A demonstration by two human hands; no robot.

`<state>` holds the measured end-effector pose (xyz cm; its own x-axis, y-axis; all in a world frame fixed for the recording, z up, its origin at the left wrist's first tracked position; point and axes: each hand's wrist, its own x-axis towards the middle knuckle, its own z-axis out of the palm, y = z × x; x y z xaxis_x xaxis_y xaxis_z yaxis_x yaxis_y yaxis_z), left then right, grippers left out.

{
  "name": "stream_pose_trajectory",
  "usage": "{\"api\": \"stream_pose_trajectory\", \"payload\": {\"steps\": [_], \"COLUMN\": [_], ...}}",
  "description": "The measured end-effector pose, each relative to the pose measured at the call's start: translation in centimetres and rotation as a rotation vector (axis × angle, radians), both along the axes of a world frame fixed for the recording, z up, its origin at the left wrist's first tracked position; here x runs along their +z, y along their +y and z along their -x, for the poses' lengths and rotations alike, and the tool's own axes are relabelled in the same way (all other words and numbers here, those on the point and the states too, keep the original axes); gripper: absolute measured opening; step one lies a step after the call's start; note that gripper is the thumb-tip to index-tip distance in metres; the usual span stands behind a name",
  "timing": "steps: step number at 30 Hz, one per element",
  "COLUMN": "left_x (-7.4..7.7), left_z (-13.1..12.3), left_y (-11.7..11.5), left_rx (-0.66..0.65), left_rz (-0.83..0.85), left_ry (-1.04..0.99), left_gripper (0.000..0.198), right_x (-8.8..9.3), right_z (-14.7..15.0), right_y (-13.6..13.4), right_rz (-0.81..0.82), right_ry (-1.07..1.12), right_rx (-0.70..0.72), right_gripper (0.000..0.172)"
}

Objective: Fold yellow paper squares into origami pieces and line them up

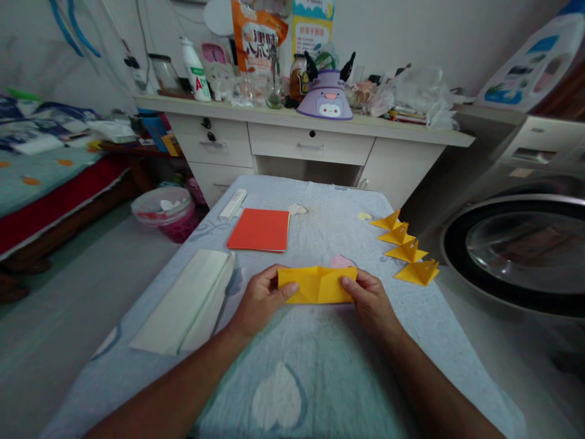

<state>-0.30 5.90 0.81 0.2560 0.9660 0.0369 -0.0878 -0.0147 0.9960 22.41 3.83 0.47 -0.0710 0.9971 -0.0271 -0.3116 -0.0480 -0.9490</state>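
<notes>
A yellow folded paper (317,284) lies as a wide creased strip on the light blue cloth-covered table (320,378). My left hand (259,300) pinches its left end, thumb on top. My right hand (371,301) pinches its right end in the same way. Both hands rest on the cloth. A pink scrap (342,261) peeks out just behind the yellow strip.
An orange paper stack (259,230) lies ahead at centre. Several finished yellow folded pieces (406,247) line the right edge. A white folded sheet (189,302) sits at left, a white stick-like object (233,204) beyond it. Behind stand a cluttered desk (301,119), pink bin (162,210), bed (41,177) and washing machine (516,244).
</notes>
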Motion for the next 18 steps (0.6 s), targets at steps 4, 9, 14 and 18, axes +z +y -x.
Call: {"api": "stream_pose_trajectory", "payload": {"steps": [4,9,14,18], "left_x": [0.22,0.31,0.36,0.35], "left_z": [0.07,0.04,0.02,0.08], "left_y": [0.14,0.1,0.02,0.04], "left_rx": [0.046,0.038,0.044,0.048], "left_rz": [0.012,0.023,0.003,0.0], "left_ry": [0.011,0.027,0.067,0.058], "left_gripper": [0.021,0.022,0.023,0.023], "right_x": [0.1,0.17,0.55,0.48], "right_z": [0.01,-0.08,-0.25,-0.38], "right_y": [-0.1,-0.12,-0.01,0.18], "right_rz": [0.037,0.028,-0.007,0.005], "right_ry": [-0.026,-0.019,-0.032,-0.025], "right_rx": [-0.02,-0.035,-0.043,-0.055], "right_gripper": [0.022,0.021,0.017,0.017]}}
